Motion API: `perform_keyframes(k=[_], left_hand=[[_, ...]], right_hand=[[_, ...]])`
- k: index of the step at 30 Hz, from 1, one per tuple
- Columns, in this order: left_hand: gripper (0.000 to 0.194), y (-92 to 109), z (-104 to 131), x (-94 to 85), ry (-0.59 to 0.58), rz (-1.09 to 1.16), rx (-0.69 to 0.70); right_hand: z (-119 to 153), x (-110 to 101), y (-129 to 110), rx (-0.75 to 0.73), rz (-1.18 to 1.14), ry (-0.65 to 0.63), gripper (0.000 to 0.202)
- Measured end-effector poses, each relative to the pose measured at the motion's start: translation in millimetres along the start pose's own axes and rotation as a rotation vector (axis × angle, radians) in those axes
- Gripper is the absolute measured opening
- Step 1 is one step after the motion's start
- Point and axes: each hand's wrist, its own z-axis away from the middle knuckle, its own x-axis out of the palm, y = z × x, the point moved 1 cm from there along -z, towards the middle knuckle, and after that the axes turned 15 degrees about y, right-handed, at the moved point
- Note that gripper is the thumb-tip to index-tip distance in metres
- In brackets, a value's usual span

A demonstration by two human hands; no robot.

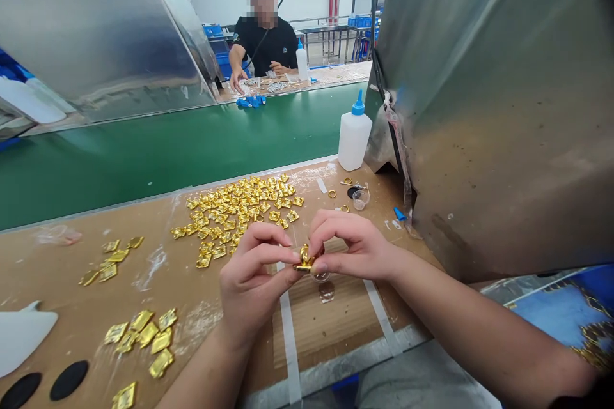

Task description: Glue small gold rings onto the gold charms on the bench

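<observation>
Between my two hands is a small gold piece (304, 259), a ring-shaped loop standing up from a flat base. My left hand (259, 268) pinches it from the left with thumb and fingers. From the right, my right hand (352, 246) closes its thumb and fingertips on the same piece, hiding part of it. Just below the fingers sits a small clear cup (320, 277), partly covered by my right hand. A clear round patch (327, 293) lies on the cardboard pad (330, 326). A large spread of gold square pieces (235, 204) lies beyond my left hand.
Smaller groups of gold squares (144, 335) lie at left, near black ovals (70, 380). A white bottle (355, 137) stands by the green belt (192, 153). Gold rings (332, 193) lie nearby. A metal hood (503, 108) bounds the right; a person (266, 45) sits opposite.
</observation>
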Motion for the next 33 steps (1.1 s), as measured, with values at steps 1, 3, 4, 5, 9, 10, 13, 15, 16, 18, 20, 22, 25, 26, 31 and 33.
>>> perform_keyframes(k=[1,3,4,5,9,10,13,15,16,18,20,22,25,26,31,33], left_hand=[[0.012,-0.3,0.1,0.2,-0.004,0.008,0.001],[0.011,-1.1,0.6,0.3,-0.009,0.023,-0.004],[0.011,-1.6,1.0,0.3,-0.011,0.028,-0.008],[0.011,-2.1,1.4,0.2,-0.011,0.029,-0.011],[0.011,-3.5,2.8,-0.3,-0.012,0.017,-0.020],[0.011,-3.6,3.0,-0.3,-0.014,0.015,-0.021],[0.011,-3.9,3.5,-0.1,-0.018,0.014,-0.022],[0.010,-4.0,3.6,0.3,-0.020,0.015,-0.018],[0.010,-3.9,3.6,0.6,-0.021,0.015,-0.015],[0.010,-3.9,3.5,1.0,-0.022,0.012,-0.008],[0.010,-3.9,3.5,0.9,-0.023,0.008,0.004],[0.010,-3.8,3.5,0.2,-0.028,0.001,0.019],[0.010,-3.4,3.1,-1.1,-0.036,-0.011,0.041],[0.010,-3.1,2.8,-1.4,-0.035,-0.020,0.049],[0.024,1.0,0.2,-3.6,0.034,-0.160,0.173],[0.029,3.5,-0.6,-5.1,0.051,-0.222,0.244]], right_hand=[[-0.1,-0.1,-0.2,0.002,0.003,-0.003,0.016],[-0.1,-0.2,-0.8,0.010,0.010,-0.009,0.015],[-0.1,-0.3,-0.9,0.012,0.011,-0.008,0.015],[0.0,-0.3,-1.0,0.013,0.008,-0.006,0.014],[0.9,0.2,0.2,0.012,-0.025,0.012,0.013],[1.3,0.4,0.7,0.015,-0.029,0.015,0.013],[2.2,0.9,1.7,0.019,-0.030,0.023,0.013],[2.6,1.1,1.8,0.019,-0.028,0.025,0.013],[2.7,1.2,1.6,0.017,-0.027,0.026,0.013],[2.9,1.4,1.3,0.017,-0.021,0.026,0.012],[2.9,1.8,0.9,0.016,-0.015,0.027,0.013],[2.7,2.0,0.8,0.010,-0.020,0.031,0.013],[2.2,1.7,1.1,0.002,-0.030,0.033,0.013],[1.9,1.4,1.1,-0.002,-0.028,0.030,0.012],[1.0,0.7,0.9,0.003,-0.011,0.058,0.008],[1.3,0.6,1.2,0.066,-0.021,0.090,0.013]])
